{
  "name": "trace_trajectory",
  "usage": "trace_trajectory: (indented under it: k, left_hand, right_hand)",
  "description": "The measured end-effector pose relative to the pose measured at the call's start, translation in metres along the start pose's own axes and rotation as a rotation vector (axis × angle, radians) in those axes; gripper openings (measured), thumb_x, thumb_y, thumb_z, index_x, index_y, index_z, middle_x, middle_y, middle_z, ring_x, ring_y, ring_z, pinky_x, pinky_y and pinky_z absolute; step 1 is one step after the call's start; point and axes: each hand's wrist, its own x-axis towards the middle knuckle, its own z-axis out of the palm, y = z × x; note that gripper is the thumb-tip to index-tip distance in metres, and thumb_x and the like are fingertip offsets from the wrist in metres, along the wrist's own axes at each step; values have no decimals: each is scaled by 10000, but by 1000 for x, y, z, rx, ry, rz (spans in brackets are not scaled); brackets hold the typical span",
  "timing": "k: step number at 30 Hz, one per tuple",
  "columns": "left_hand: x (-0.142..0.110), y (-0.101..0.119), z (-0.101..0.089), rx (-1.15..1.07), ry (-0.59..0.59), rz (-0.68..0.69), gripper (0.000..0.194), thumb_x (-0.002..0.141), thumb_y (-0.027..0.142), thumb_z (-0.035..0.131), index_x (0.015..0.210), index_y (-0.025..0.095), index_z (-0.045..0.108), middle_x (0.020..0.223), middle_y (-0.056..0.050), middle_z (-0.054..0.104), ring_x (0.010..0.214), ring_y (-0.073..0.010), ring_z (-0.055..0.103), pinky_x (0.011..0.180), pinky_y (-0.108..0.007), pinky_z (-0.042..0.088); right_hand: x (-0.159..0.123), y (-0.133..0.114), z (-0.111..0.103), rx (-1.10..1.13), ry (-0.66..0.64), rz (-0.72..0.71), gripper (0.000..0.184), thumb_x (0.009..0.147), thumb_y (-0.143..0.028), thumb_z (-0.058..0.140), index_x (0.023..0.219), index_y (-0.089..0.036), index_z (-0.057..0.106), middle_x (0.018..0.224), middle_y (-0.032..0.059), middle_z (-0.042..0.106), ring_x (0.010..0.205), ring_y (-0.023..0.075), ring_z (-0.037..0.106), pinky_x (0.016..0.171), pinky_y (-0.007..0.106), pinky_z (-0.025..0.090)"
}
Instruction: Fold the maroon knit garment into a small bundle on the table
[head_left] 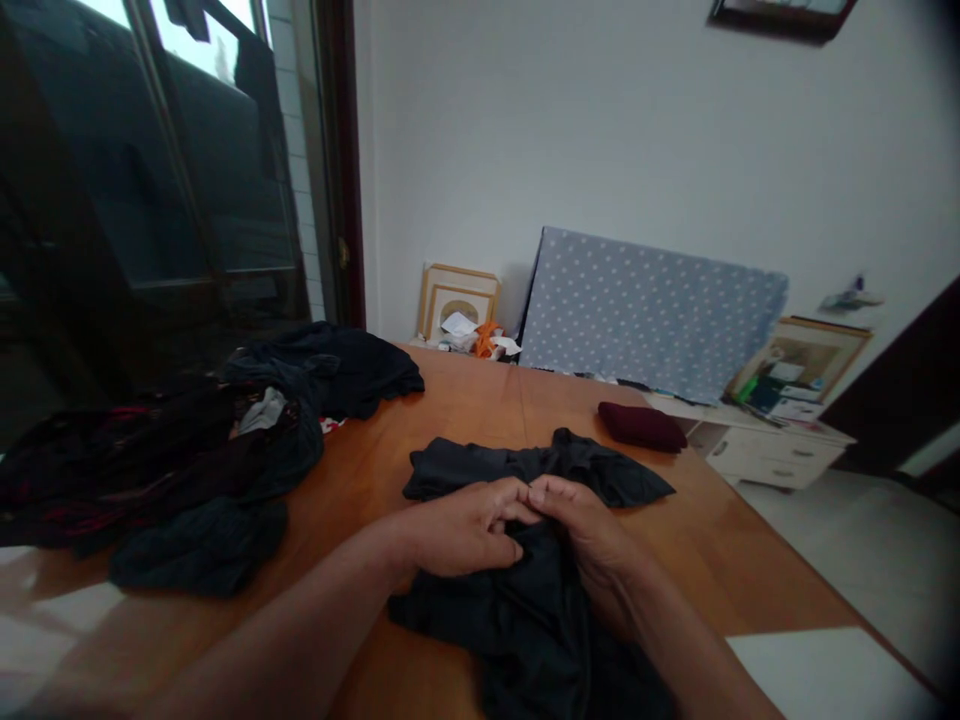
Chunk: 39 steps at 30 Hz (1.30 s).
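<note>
A black garment (pixel 525 630) lies spread and rumpled on the wooden table in front of me, its far part bunched beyond my hands and its near part running down toward the bottom of the view. My left hand (pixel 476 528) pinches the cloth near its middle, thumb and fingers closed. Right beside it, my right hand (pixel 581 520) grips the same cloth, its fingertips meeting those of the left. What the fingers hold exactly, an edge or a fastening, is too small to make out.
A heap of dark clothes (pixel 180 440) covers the table's left side. On the right lies a folded maroon cloth (pixel 642 427). Beyond the wooden table (pixel 480 385) stand a polka-dot covered panel (pixel 645 310), picture frames (pixel 459 290) and a white drawer cabinet (pixel 780 455).
</note>
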Motion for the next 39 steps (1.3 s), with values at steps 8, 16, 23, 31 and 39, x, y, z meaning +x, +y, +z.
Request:
trace_trajectory:
  k: [8,16,23,31,39]
  left_hand:
    - [4,-21,-27,173,500,-21,206,877,287,567,1063,203,541,944,-41,678,846,-153,625,738,-276,478]
    - [1,-29,-32,754,575,-129,498,807,667,600,1076,253,668,1106,-62,689,1032,-268,622,884,-395,470]
    - [-3,-27,-34,932,471,-206,479,890,657,469,1121,294,680,1156,-64,667,1086,-284,594,912,-415,433]
    - [-4,-33,-47,1099,387,-241,137,834,262,533,739,245,631,828,-23,675,861,-225,595,766,-342,405]
    - [-36,-26,-107,1081,1210,-437,251,928,375,444,776,228,578,874,-82,660,866,-275,619,755,-390,437]
  right_hand:
    - [12,3,-21,65,115,-36,241,719,-345,807,849,-199,666,732,-17,651,620,118,558,620,259,420]
    - [10,-5,-23,349,-8,-96,163,823,-297,737,934,-215,651,897,1,683,745,126,628,705,262,513]
    - [11,-10,-38,514,32,-176,76,870,-218,679,944,-228,666,837,-26,720,652,109,646,626,244,546]
    - [6,-25,-85,552,295,-329,140,838,-219,643,962,-233,707,951,7,770,929,187,721,887,349,591]
    - [-2,-42,-127,358,613,-588,228,759,-216,608,969,-191,691,1023,49,739,993,226,692,947,426,555]
